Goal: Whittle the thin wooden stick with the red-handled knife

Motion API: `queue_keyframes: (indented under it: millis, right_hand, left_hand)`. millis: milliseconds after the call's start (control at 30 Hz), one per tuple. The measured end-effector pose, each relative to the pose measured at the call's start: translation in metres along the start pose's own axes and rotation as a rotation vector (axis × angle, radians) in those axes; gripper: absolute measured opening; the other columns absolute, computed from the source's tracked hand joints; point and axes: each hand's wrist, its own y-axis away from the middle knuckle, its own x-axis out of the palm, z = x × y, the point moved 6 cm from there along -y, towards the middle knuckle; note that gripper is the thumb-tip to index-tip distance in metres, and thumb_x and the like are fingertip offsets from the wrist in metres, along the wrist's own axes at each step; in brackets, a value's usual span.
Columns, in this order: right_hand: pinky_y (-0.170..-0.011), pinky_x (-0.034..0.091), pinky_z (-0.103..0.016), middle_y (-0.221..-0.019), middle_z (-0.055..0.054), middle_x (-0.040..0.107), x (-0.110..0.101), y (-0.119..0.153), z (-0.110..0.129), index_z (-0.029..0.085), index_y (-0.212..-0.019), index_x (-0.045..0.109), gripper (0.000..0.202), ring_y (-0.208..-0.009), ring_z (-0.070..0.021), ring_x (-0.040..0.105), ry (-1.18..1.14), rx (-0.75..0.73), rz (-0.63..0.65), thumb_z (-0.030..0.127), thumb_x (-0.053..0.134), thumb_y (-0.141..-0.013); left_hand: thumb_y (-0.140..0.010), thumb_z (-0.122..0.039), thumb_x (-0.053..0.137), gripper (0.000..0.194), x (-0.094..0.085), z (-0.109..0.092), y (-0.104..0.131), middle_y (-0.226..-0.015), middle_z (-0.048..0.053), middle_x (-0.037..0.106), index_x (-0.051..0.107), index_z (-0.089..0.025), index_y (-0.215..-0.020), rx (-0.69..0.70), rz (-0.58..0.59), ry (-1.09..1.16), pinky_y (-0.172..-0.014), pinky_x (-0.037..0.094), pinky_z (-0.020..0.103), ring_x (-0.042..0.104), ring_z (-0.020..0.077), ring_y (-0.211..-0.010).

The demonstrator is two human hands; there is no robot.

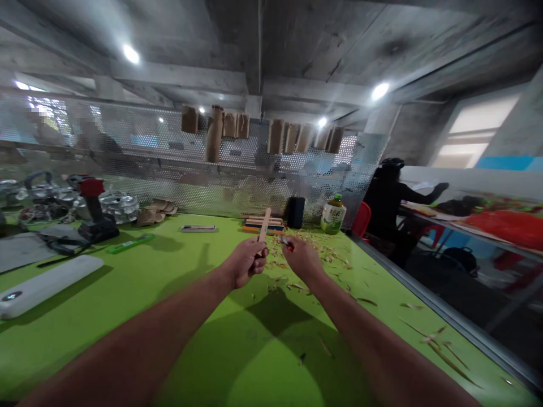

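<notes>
My left hand (246, 263) is closed around the lower end of a flat, pale wooden strip (265, 224), which points up and away from me. My right hand (304, 258) is closed on a small knife (285, 241); a short metal blade and a bit of red show at its fingers, and the rest is hidden by the hand. The blade is to the right of the strip, with a small gap visible between them. Curled wood shavings (299, 286) lie scattered on the green table (203, 316) beneath and beyond my right hand.
Behind the strip lies a box of wooden pieces (250, 223), near a black upright box (296, 212) and a green-capped bottle (333, 216). Leftward are a cordless drill (94, 209), a green cutter (131, 243) and a white long block (53, 285). A person (388, 206) sits at right.
</notes>
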Motion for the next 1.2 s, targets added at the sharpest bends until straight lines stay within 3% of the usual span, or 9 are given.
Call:
queue_keyframes:
  millis: [100,233,467,667,900,1200]
  right_hand:
    - [-0.058,0.031,-0.024,-0.087,-0.006,0.07,0.008,0.009,0.015,0.022,-0.097,0.067,0.024,-0.074,-0.0163,0.061,0.23,-0.083,0.119,0.027,0.045,-0.086]
    - [-0.059,0.031,-0.024,-0.088,-0.007,0.071,0.015,0.013,0.024,0.022,-0.095,0.065,0.025,-0.074,-0.0163,0.062,0.337,-0.111,0.19,0.028,0.041,-0.09]
    - [-0.063,0.035,-0.024,-0.088,-0.008,0.071,0.012,0.009,0.023,0.022,-0.094,0.065,0.027,-0.076,-0.0171,0.063,0.373,-0.101,0.168,0.024,0.038,-0.091]
    - [-0.064,0.037,-0.025,-0.086,-0.008,0.071,0.016,0.015,0.034,0.022,-0.091,0.064,0.026,-0.077,-0.0183,0.065,0.388,-0.17,0.171,0.022,0.039,-0.09]
    - [-0.067,0.039,-0.025,-0.092,-0.01,0.071,0.009,0.005,0.025,0.02,-0.098,0.065,0.028,-0.081,-0.0189,0.065,0.403,-0.081,0.19,0.023,0.037,-0.091]
    - [-0.065,0.038,-0.024,-0.089,-0.009,0.07,0.017,0.007,0.033,0.02,-0.093,0.065,0.028,-0.079,-0.0179,0.064,0.417,-0.148,0.208,0.021,0.037,-0.091]
  left_hand:
    - [-0.079,-0.018,0.057,0.016,0.005,0.002,0.003,-0.068,-0.006,0.045,0.046,-0.017,-0.091,-0.014,0.005,-0.082,-0.038,0.026,0.013,0.034,0.001,-0.042]
    - [-0.074,-0.018,0.058,0.017,0.014,0.001,0.006,-0.068,-0.006,0.046,0.047,-0.017,-0.086,-0.019,0.021,-0.147,-0.037,0.024,0.014,0.033,0.0004,-0.041]
    - [-0.082,-0.029,0.05,0.019,0.023,-0.002,0.016,-0.055,-0.012,0.036,0.043,-0.022,-0.098,-0.071,0.014,-0.191,-0.033,0.018,0.016,0.024,0.0038,-0.033]
    - [-0.078,-0.021,0.05,0.013,0.021,-0.003,0.014,-0.055,-0.011,0.036,0.04,-0.021,-0.087,-0.018,-0.086,-0.212,-0.034,0.018,0.017,0.024,0.0029,-0.034]
    - [-0.081,-0.023,0.046,0.011,0.029,0.003,0.018,-0.055,-0.011,0.036,0.042,-0.022,-0.091,-0.052,-0.129,-0.346,-0.035,0.019,0.017,0.025,0.0045,-0.036]
    - [-0.08,-0.023,0.047,0.012,0.019,0.005,0.011,-0.055,-0.011,0.036,0.041,-0.023,-0.089,-0.039,-0.199,-0.348,-0.035,0.017,0.017,0.025,0.0043,-0.036]
